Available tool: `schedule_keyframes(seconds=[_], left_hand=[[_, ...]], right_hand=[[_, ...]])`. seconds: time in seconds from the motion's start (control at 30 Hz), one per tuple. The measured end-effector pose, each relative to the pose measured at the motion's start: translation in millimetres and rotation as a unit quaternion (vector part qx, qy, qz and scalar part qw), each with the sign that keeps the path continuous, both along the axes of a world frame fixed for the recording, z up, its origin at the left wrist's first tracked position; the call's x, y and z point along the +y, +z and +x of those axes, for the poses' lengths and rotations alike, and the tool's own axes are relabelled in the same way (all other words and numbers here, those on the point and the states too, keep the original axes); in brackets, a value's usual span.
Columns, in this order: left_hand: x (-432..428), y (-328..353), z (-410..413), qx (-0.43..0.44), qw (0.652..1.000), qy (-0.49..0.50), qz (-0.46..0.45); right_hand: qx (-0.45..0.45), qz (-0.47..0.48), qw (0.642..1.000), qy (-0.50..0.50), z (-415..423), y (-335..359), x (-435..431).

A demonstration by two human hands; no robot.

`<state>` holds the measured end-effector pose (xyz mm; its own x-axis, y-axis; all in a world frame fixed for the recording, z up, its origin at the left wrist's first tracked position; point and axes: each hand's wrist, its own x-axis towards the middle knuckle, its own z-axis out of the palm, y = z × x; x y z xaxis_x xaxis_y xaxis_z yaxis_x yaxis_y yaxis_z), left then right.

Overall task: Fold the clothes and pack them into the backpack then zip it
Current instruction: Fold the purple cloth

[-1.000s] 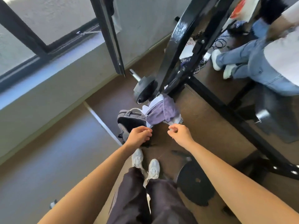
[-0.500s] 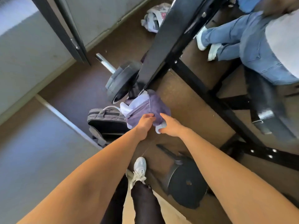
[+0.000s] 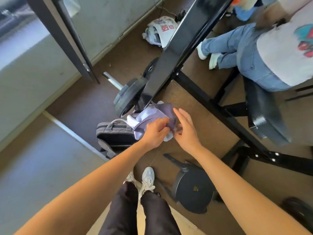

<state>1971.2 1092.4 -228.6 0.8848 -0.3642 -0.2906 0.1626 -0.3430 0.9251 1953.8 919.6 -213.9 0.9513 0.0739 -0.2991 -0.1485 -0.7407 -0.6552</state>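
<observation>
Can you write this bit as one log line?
left hand: grips purple clothes | right hand: open, beside them | backpack: on floor

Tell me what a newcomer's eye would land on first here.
Mid-frame, the left hand grips a bundle of purple clothes; the right hand is open beside it. A grey backpack lies on the floor just left of them, a barbell plate behind it.

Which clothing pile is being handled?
The purple bundle at the grey backpack, gripped by the left hand; the red-printed grey pile lies untouched near the wall.
</observation>
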Motion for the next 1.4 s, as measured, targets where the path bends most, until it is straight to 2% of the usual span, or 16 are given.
schedule_keyframes(seconds=[0.13, 0.3, 0.4, 0.5, 0.6, 0.73, 0.87, 1.0, 1.1, 1.2, 1.33, 1.4], left_hand=[[30, 75, -13, -0.044, 0.994, -0.087, -0.056], [71, 137, -26, -0.076, 0.994, -0.046, -0.068], [102, 139, -42, -0.103, 0.993, -0.050, 0.041], [133, 118, -70, -0.055, 0.987, -0.023, 0.150], [149, 98, -102, -0.006, 0.986, 0.035, 0.162], [162, 72, -153, 0.068, 0.950, 0.176, 0.250], [160, 67, -186, 0.153, 0.901, 0.352, 0.204], [161, 73, -199, 0.108, 0.861, 0.438, 0.234], [180, 83, -201, 0.087, 0.839, 0.475, 0.250], [194, 96, -201, 0.071, 0.850, 0.459, 0.248], [196, 109, -204, 0.098, 0.866, 0.457, 0.179], [197, 107, -211, 0.097, 0.855, 0.476, 0.181]], right_hand=[[-0.012, 0.037, 0.996, 0.080, -6, 64, 13], [0.055, 0.047, 0.994, 0.081, -16, 120, 29], [0.002, 0.057, 0.995, 0.078, -23, 140, 43], [-0.046, 0.079, 0.994, 0.067, -26, 153, 52], [0.002, 0.119, 0.990, 0.077, -30, 152, 51], [0.042, 0.159, 0.983, 0.085, -25, 141, 41], [0.059, 0.130, 0.982, 0.126, -16, 130, 23], [0.087, 0.056, 0.984, 0.148, -16, 115, 6], [0.137, -0.019, 0.963, 0.230, -24, 113, 1], [0.173, -0.048, 0.931, 0.317, -35, 116, 3], [0.178, -0.055, 0.925, 0.330, -40, 113, 8], [0.192, -0.065, 0.923, 0.327, -37, 108, 9]])
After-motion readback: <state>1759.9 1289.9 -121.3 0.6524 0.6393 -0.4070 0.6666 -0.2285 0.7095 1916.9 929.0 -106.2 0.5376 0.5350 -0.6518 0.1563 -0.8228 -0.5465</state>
